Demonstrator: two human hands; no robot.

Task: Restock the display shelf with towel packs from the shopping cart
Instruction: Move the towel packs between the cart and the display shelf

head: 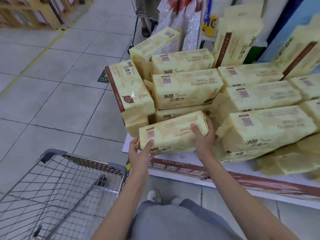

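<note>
A pale yellow towel pack [170,133] lies lengthwise at the front left corner of the low white display shelf [190,172]. My left hand [140,151] grips its near left end, thumb on top. My right hand [205,135] grips its right end, fingers wrapped round the far side. Behind it rises a stack of the same packs [187,87], and more packs [266,127] lie in rows to the right. The wire shopping cart [52,193] stands at the lower left, and no pack shows in the part of its basket that I can see.
One pack [129,89] stands tilted on end at the stack's left edge, over the tiled floor [57,84]. A second cart and someone's sandalled feet [145,31] are at the back. White hanging bags [188,26] stand behind the stack. My shoes [154,196] are by the shelf's front edge.
</note>
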